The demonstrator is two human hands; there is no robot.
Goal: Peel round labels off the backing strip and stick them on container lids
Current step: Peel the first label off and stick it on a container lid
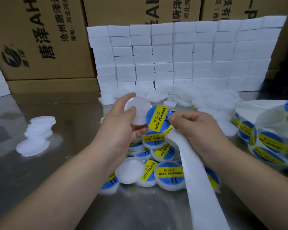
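My left hand holds a plain white round lid tilted up in its fingers. My right hand pinches a round blue and yellow "SOLDERING PASTE" label by its right edge, just right of the lid and touching its rim. The white backing strip runs from under my right hand down to the bottom edge. Below my hands lies a pile of labelled lids with one unlabelled lid among them.
A loose coil of label strip lies at the right. Unlabelled lids are stacked at the left and heaped behind. A wall of white blocks and cardboard boxes stand at the back of the steel table.
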